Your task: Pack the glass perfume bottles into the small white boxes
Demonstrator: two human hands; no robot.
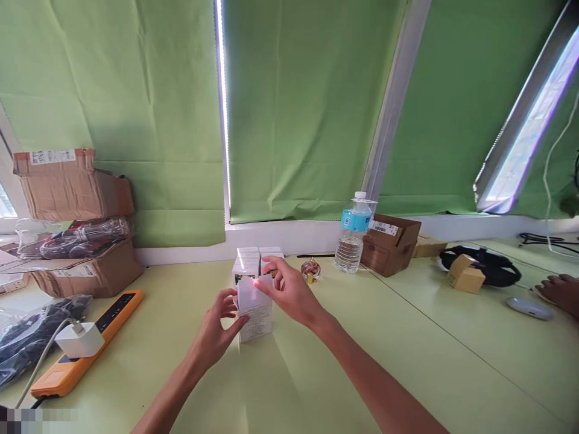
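Observation:
My left hand (218,328) and my right hand (289,292) hold a small white cardboard box (256,319) upright between them on the pale green table (362,337). The left fingers press its left side, while the right fingers rest on its raised top flap. Just behind it stands a group of similar white boxes (248,263), partly hidden by my hands. A small round glass ornament (310,270) sits beyond my right hand.
A water bottle (353,235) and cardboard cartons (389,244) stand at the back. An orange power strip (85,343) with a white charger (79,339) lies left, beside black bagged items (31,337). Another person's hand (561,292) rests at the right edge, near a white mouse (529,308).

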